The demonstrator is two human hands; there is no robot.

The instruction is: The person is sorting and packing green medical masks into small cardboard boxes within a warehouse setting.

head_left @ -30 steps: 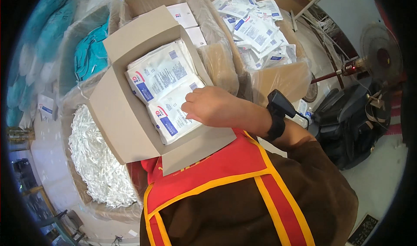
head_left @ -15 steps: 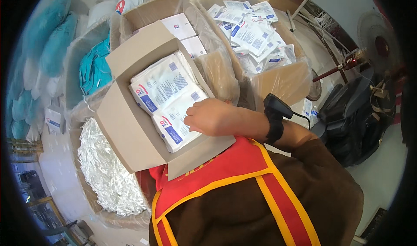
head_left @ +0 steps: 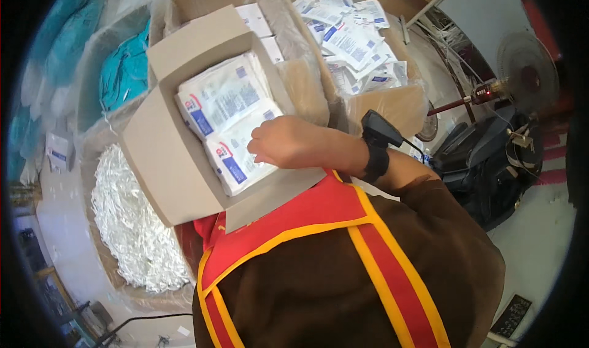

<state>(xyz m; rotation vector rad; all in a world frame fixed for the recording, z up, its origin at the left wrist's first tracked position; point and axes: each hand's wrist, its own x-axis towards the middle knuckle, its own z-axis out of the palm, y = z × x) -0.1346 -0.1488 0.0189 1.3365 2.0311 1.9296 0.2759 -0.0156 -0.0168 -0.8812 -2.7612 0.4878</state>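
Note:
My right hand [head_left: 281,142] reaches over an open cardboard box [head_left: 178,164] from the right, its fingers curled in. Below the fingers lies the nearer stack of flat white packets [head_left: 250,140] with blue and red print. Whether the fingertips pinch something is hidden. A farther stack of the same white packets [head_left: 228,93] fills the other half of the box. The box's flaps stand spread outward. My left hand is out of sight. On my right wrist sits a black strap [head_left: 375,162] with a dark device.
Lined cartons surround the box: loose white packets [head_left: 353,44] at the far right, teal items [head_left: 127,70] at the left, white strips [head_left: 132,225] at the near left, and small white boxes [head_left: 253,18] behind. A fan [head_left: 526,72] and black seat [head_left: 491,158] stand at the right.
The whole view has shifted, so the box and cartons appear slightly farther left and higher. My right hand stays over the nearer packet stack, fingers still curled.

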